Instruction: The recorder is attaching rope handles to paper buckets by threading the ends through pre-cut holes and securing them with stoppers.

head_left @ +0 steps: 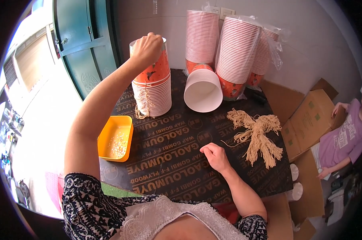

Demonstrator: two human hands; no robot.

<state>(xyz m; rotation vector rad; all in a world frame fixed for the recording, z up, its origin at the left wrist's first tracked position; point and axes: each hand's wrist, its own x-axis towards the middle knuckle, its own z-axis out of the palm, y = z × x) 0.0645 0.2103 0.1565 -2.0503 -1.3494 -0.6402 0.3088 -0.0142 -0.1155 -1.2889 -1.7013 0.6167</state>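
Note:
An upside-down stack of paper buckets (153, 98) stands at the far left of the table, white rims low and an orange printed body on top. My left hand (148, 49) is closed over the upper edge of the topmost orange bucket (151, 73); its fingertips are partly hidden. Cream strings (142, 102) hang down the stack's side. Near the table's middle my right hand (216, 157) has its fingers curled together; whatever they may hold is too small to make out. To its right lies a spread bundle of cream strings (261, 138).
A single white bucket (204, 93) lies on its side, mouth toward me. Tall bagged bucket stacks (237, 52) stand against the wall. A yellow tray (127, 148) with small bits sits at the left edge. Cardboard boxes (309, 120) and another person (343, 130) are at right.

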